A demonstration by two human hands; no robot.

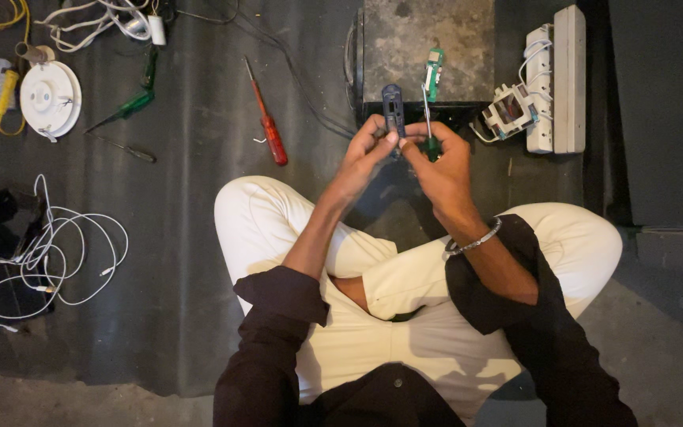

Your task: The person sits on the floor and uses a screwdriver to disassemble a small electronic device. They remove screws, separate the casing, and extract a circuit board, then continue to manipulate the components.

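Screwdriver work: we pinch the dark slotted plastic part [393, 111] upright in the left hand [367, 154], above our crossed legs. The right hand [440, 166] is closed around the green-handled screwdriver [428, 126], shaft up. Keep the tip square to the part, wrists braced together.

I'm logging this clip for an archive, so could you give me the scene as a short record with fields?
setting: person sitting cross-legged on a dark floor mat
left hand: holds a small dark slotted part
right hand: holds a green-handled screwdriver
nearby tools: red screwdriver, green screwdriver
other items: white round fitting, white cable coil, white power strip
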